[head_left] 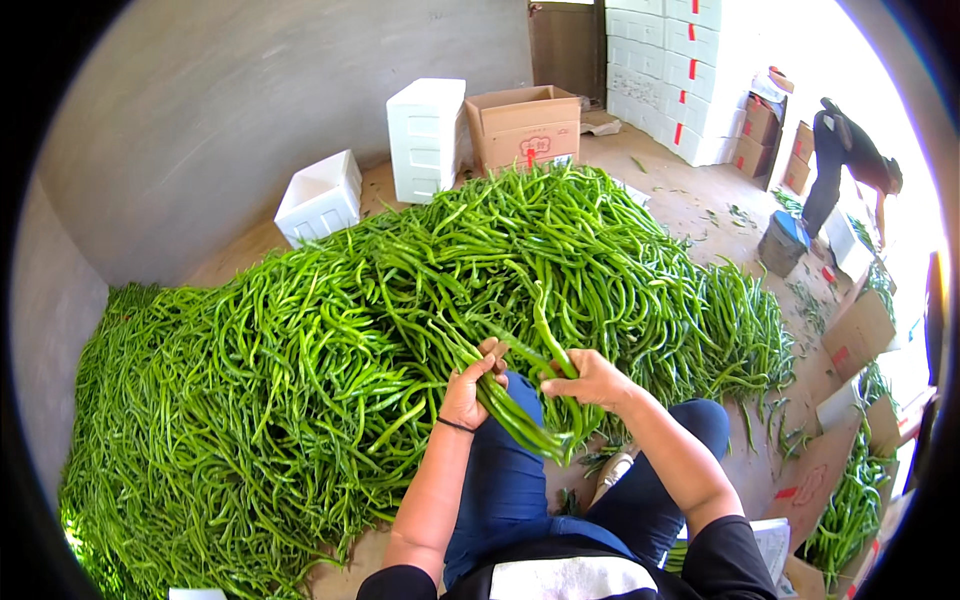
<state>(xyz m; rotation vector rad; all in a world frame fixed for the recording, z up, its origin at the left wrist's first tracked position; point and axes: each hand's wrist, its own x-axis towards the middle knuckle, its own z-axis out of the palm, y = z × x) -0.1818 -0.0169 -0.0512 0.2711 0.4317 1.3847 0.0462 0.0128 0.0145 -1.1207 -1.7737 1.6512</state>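
Long green chili peppers lie in a big heap (270, 390) in front of me and to my left. My left hand (466, 392), with a dark band at the wrist, is closed around a small bunch of chili peppers (522, 428) above my knee. Their stems point up and away, and their tips hang towards my lap. Close by on the right, my right hand (592, 382) grips a few more peppers, among them a lighter, curved chili pepper (543, 318) sticking up past the thumb. The fingers of both hands are partly hidden by the peppers.
Behind the heap stand an open white foam box (322, 196), stacked white boxes (425, 140) and an open cardboard carton (530, 128). More white boxes (665, 75) line the back wall. At right, a person (845, 150) bends near a blue-topped stool (785, 240); cartons (860, 335) stand nearer.
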